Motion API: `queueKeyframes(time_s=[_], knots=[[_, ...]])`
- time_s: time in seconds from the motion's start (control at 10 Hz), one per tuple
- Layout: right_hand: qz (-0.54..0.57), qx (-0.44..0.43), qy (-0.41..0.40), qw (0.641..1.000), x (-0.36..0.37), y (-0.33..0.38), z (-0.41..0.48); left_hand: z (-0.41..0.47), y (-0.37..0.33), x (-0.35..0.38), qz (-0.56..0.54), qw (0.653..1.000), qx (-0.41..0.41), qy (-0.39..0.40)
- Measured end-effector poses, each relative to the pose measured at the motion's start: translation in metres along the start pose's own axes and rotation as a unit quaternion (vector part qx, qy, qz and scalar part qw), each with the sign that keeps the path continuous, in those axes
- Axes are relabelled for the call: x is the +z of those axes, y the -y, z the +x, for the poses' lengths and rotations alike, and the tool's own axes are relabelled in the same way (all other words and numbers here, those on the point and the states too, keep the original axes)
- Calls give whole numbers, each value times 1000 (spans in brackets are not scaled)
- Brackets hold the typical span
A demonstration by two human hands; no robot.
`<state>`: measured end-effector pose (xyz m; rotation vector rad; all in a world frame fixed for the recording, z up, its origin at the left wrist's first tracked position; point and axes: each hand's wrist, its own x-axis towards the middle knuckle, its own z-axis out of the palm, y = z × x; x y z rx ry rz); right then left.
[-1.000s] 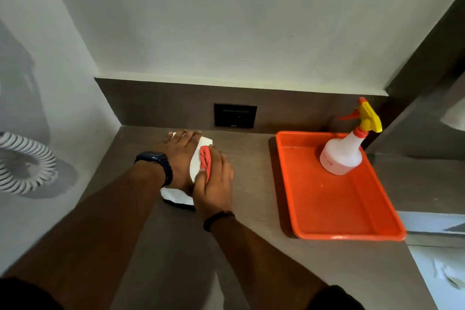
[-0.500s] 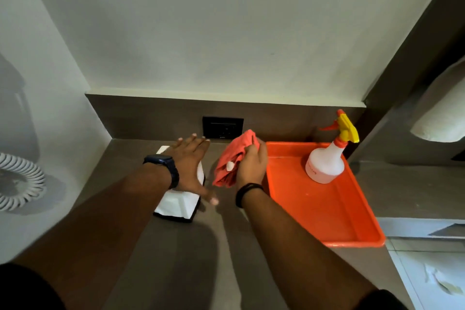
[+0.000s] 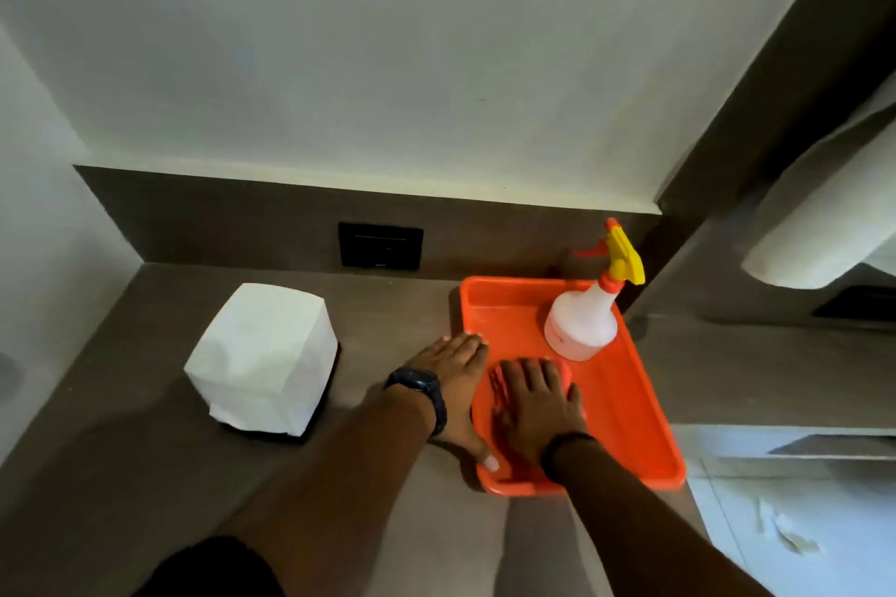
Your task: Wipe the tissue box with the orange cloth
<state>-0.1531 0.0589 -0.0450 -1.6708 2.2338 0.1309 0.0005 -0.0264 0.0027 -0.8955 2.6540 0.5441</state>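
The tissue box (image 3: 264, 354), white with a dark base, stands alone on the brown counter at the left, with neither hand on it. My right hand (image 3: 533, 402) lies flat, fingers spread, on the orange cloth (image 3: 490, 390), which rests inside the orange tray (image 3: 649, 402) and is mostly hidden under the palm. Just left of it, my left hand (image 3: 456, 383) lies flat and empty on the counter against the tray's left rim, thumb at the tray's front corner.
A white spray bottle (image 3: 582, 325) with a yellow and orange trigger stands at the back of the tray. A black wall socket (image 3: 380, 246) sits in the brown backsplash. A white rounded fixture (image 3: 824, 213) hangs at the upper right. The counter ends right of the tray.
Both hands left the tissue box and moved right. The right hand carried the orange cloth into the tray and now lies flat on it; the left hand rests by the tray.
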Motion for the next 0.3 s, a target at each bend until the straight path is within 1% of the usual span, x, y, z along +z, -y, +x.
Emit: queueKeyframes(time_s=[0.1,0.2,0.3], knots=[[-1,0,-3,1000,5,0,3,3,3,1,-13,1000,-10,23],[-2,4,-4,1000,3,2,5,4,3,2,-17,1000,-13,19],[-14,4,-30,999,-3,6,6,3,2,0,-9,1000,-10,8]])
